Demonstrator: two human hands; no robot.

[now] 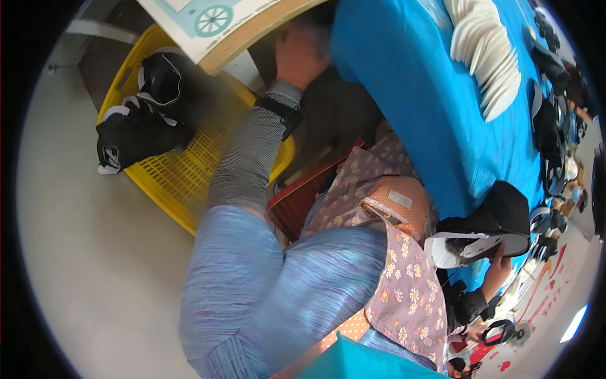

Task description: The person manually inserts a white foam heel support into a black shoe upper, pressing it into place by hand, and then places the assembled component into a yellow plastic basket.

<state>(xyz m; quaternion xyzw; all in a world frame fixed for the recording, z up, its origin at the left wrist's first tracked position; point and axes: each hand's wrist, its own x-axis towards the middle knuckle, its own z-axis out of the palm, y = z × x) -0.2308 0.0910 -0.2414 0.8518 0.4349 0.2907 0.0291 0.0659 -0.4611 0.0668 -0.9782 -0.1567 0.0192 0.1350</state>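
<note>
My left hand [301, 55], in a grey striped sleeve with a black band, reaches beneath the edge of a wood-edged board [252, 31]. It is smeared by motion and its fingers are hard to make out. Next to that arm stands a yellow plastic basket [161, 197]. Black shoe uppers [142, 136] with white linings lie over its far-left side, and a dark blur shows beside them. On the right, my right hand [497, 273] grips a black shoe upper [489, 221] at its edge. The upper's pale inside shows, against the blue-covered table.
A fanned row of white, sole-shaped pieces [489, 60] lies on the blue table cover [416, 114]. Dark shoe parts [549, 126] line the table's far side. A dark red padded seat [303, 196] is beside my floral apron. Another person's hand [476, 331] shows at lower right.
</note>
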